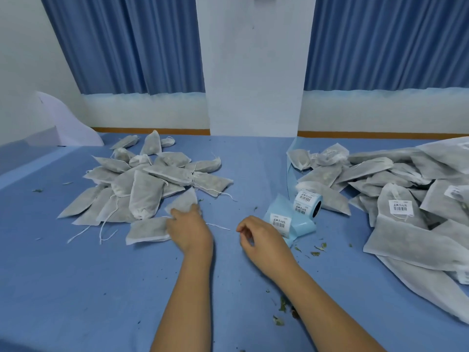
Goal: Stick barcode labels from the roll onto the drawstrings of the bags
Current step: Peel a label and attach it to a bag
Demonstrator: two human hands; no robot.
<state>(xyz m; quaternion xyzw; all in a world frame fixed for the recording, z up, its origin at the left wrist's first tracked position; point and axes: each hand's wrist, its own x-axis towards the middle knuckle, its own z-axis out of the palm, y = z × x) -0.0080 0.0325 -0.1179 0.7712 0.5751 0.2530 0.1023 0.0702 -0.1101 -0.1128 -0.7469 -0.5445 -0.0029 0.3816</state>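
Right hand [264,240], lower centre, hangs loosely curled and empty, label strip [280,223] just right of it. Left hand [189,232] touches the nearest bag [182,202] (grip unclear) at the centre-left pile [144,179]; roll [308,203] lies beyond the strip.

blue curtains [121,44] either side of a white pillar [253,72] (wooden trim [152,130] along the bottom), worktop [76,288] covered in blue cloth
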